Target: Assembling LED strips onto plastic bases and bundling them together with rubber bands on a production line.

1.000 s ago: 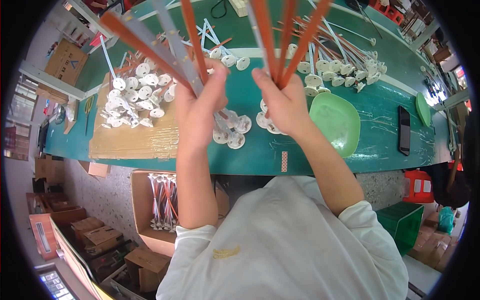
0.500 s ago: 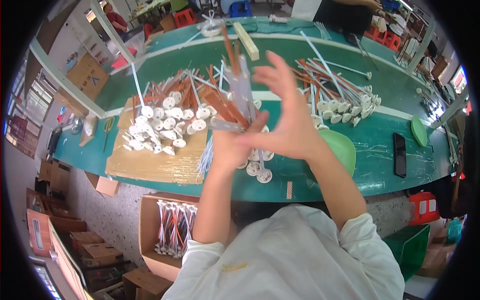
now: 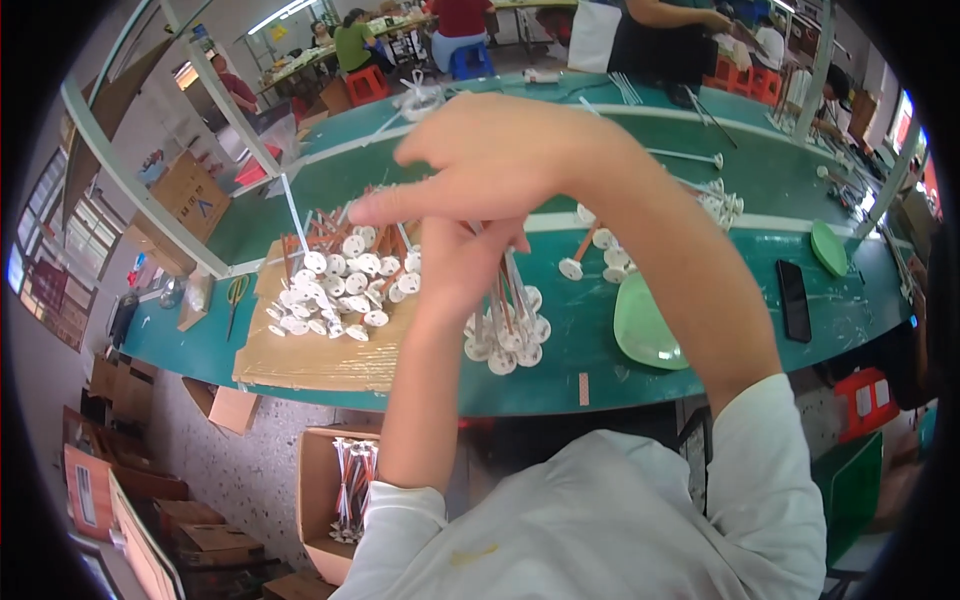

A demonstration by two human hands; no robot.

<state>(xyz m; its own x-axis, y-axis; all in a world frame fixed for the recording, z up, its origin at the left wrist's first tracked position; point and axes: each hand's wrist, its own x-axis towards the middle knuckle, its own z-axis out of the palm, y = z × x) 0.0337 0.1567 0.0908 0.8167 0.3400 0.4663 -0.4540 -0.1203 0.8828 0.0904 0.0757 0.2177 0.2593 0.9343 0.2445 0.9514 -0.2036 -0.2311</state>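
My left hand [image 3: 462, 268] is closed around a bundle of orange and grey rods with white disc ends [image 3: 505, 340]; the discs hang just above the green table [image 3: 560, 385]. My right hand [image 3: 490, 160] hovers over the top of the bundle, palm down, fingers stretched out to the left; nothing shows in it. To the left, a loose pile of the same rods [image 3: 335, 285] lies on a cardboard sheet [image 3: 300, 362].
A pale green plate [image 3: 648, 328] and a black phone [image 3: 793, 300] lie to the right, with another green plate [image 3: 828, 248] beyond. More rods [image 3: 600, 252] lie behind. Scissors [image 3: 235, 296] are at the left. A cardboard box [image 3: 345, 490] with rods stands below the table. Other people work at far tables.
My hands came together from holding two separate bunches. The rods are now one bundle in my left hand, lowered toward the table, and my right hand has moved over its top.
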